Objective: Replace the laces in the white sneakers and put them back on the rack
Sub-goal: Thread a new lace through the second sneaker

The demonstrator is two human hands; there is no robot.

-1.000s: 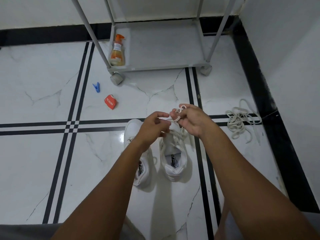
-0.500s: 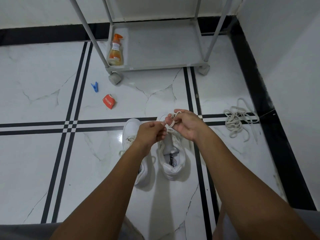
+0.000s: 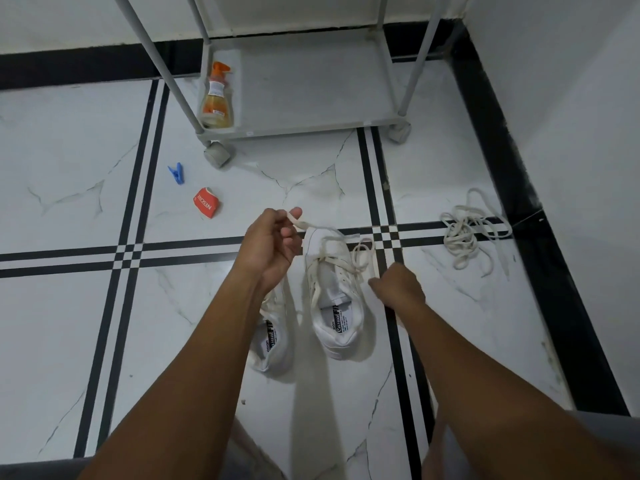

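Note:
Two white sneakers stand side by side on the marble floor, toes pointing away from me. The right sneaker (image 3: 337, 306) is in plain view, with a cream lace (image 3: 332, 252) threaded through its eyelets. My left forearm covers much of the left sneaker (image 3: 272, 344). My left hand (image 3: 277, 242) pinches one end of the lace, drawn up and to the left. My right hand (image 3: 398, 285) is curled low beside the shoe's right side, holding the other lace end, and a loop of lace lies just above it.
A pile of loose cream laces (image 3: 467, 233) lies on the floor at right near the black skirting. The grey wheeled rack (image 3: 301, 128) stands ahead with an orange spray bottle (image 3: 217, 98) on its bottom shelf. A blue clothespin (image 3: 176, 173) and a red sachet (image 3: 206, 203) lie at left.
My hands were together above the right sneaker's toe. They have since pulled apart, the left going up and left, the right down and right, drawing the lace out.

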